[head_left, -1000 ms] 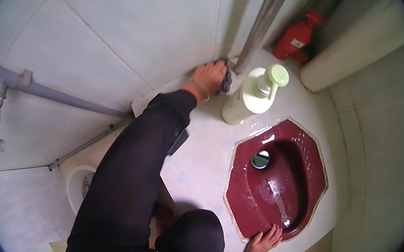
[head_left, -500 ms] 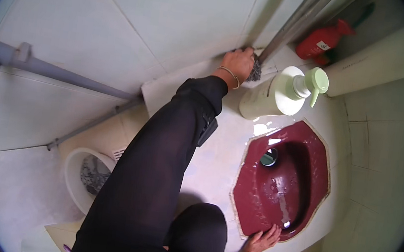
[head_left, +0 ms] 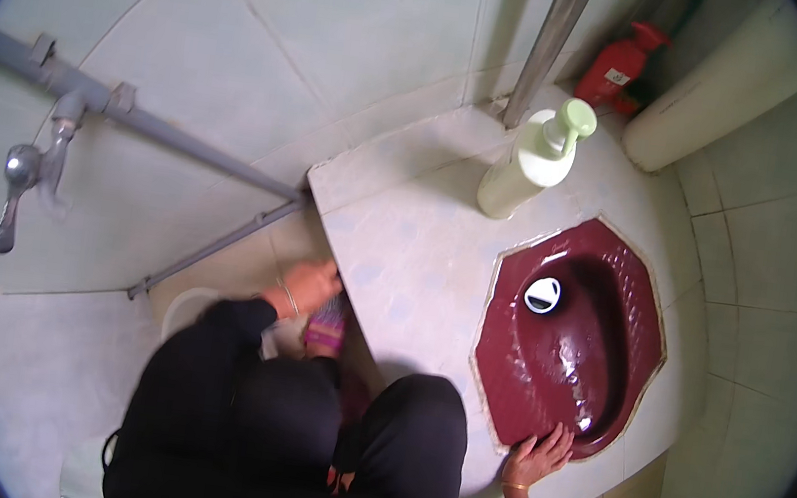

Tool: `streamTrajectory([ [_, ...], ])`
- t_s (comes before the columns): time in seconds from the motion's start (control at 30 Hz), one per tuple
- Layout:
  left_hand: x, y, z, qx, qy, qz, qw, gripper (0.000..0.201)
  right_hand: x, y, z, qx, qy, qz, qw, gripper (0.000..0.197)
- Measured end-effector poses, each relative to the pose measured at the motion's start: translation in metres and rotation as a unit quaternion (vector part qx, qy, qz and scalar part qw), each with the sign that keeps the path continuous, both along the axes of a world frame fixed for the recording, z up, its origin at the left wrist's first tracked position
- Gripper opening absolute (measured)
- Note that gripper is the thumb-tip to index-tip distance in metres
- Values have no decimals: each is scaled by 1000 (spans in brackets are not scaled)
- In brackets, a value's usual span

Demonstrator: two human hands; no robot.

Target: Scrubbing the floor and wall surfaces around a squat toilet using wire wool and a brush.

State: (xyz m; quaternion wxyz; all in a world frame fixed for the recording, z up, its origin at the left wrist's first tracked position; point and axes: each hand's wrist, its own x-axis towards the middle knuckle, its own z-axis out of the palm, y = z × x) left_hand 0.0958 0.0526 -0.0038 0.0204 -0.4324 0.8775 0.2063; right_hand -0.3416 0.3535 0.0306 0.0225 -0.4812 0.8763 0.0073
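My left hand [head_left: 310, 287] is low beside the raised step's left edge, above my foot [head_left: 325, 330] in grey and pink footwear. The hand is blurred and its fingers are partly hidden, so whether it holds the grey metal scourer cannot be told. My right hand [head_left: 540, 454] lies open, with fingers spread, on the near rim of the dark red squat toilet [head_left: 509, 402]. A pale pump bottle [head_left: 517, 176] with a light green top stands on the step beyond the toilet.
A metal pole [head_left: 549, 49] rises at the back wall, with a red bottle [head_left: 614, 71] and thick pale pipe [head_left: 721, 95] to its right. Grey piping [head_left: 192, 149] with a tap [head_left: 22, 173] runs along the left wall. A white bucket [head_left: 180, 307] is mostly hidden behind my arm.
My left hand has left the wall base by the pole, where it held a grey scourer, and come back toward me beside the step. My right hand stays on the toilet rim.
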Motion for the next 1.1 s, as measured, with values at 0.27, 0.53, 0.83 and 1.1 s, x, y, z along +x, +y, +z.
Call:
streamTrajectory([
  [0.27, 31, 11, 18, -74, -20, 188, 979, 25, 4, -2, 5, 12, -7, -3, 1000, 57],
  [0.53, -24, -38, 107, -261, 153, 216, 928, 20, 1, -1, -2, 15, 14, 4, 1000, 57],
  [0.83, -83, -103, 51, -192, 34, 74, 978, 18, 4, -7, 5, 18, -6, -18, 1000, 57],
  [1.1, -210, -230, 39, -214, 43, 80, 973, 11, 4, -5, -1, 12, -5, -10, 1000, 58],
])
